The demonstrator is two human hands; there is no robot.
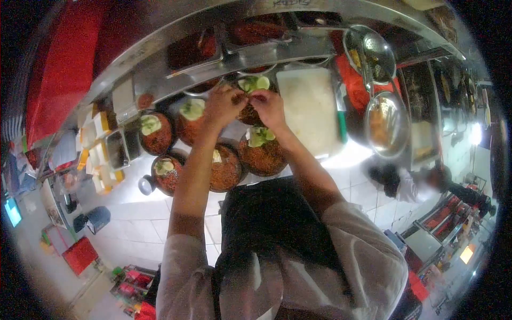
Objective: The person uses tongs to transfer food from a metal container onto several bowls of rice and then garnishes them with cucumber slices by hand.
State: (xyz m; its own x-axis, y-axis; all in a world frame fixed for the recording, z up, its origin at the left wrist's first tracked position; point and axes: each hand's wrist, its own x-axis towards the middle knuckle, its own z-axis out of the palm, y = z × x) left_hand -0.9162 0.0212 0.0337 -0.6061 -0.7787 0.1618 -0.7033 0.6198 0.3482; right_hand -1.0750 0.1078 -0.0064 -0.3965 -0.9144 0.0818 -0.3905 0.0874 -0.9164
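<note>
Several round dark bowls of reddish-brown food stand on the counter below me, topped with pale slices and green leaves. My left hand (225, 104) and my right hand (270, 108) meet fingertip to fingertip over a bowl (249, 113) in the back row. Both hands have their fingers pinched together; whatever lies between them is too small to make out. Just behind the fingers is a pale round slice with greens (254, 84). Nearer to me, a bowl (262, 158) with a green garnish sits below my right wrist. My left forearm partly covers another bowl (226, 169).
A white cutting board (306, 106) lies right of my right hand. Farther right are a metal strainer (385, 60) and a metal pan (386, 125). Metal trays of red food (194, 49) line the back. White and yellow blocks (97, 154) stand left.
</note>
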